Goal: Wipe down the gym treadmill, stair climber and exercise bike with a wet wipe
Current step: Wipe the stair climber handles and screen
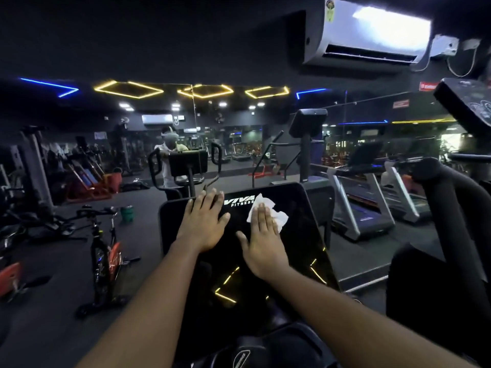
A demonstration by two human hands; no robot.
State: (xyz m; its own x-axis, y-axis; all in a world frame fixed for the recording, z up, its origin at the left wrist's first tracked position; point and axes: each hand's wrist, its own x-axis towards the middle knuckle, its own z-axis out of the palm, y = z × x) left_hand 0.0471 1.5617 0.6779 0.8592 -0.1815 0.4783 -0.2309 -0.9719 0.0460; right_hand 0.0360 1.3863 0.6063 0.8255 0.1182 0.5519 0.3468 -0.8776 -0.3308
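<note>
A glossy black console screen [300,235] marked VIVA FITNESS tilts up in front of me. My left hand [204,221] lies flat on its upper left part, fingers straight and reaching the top edge. My right hand [263,243] presses a crumpled white wet wipe [268,211] flat against the screen just right of the logo, fingers straight over it. An orange and black exercise bike [106,251] stands on the floor to the left. Grey treadmills [358,205] stand to the right.
A thick black handlebar [446,208] of the machine curves up at my right. A mirror wall ahead reflects a person behind a second console [188,162]. A green bucket [127,213] sits on the dark floor beyond the bike. An air conditioner [372,35] hangs overhead.
</note>
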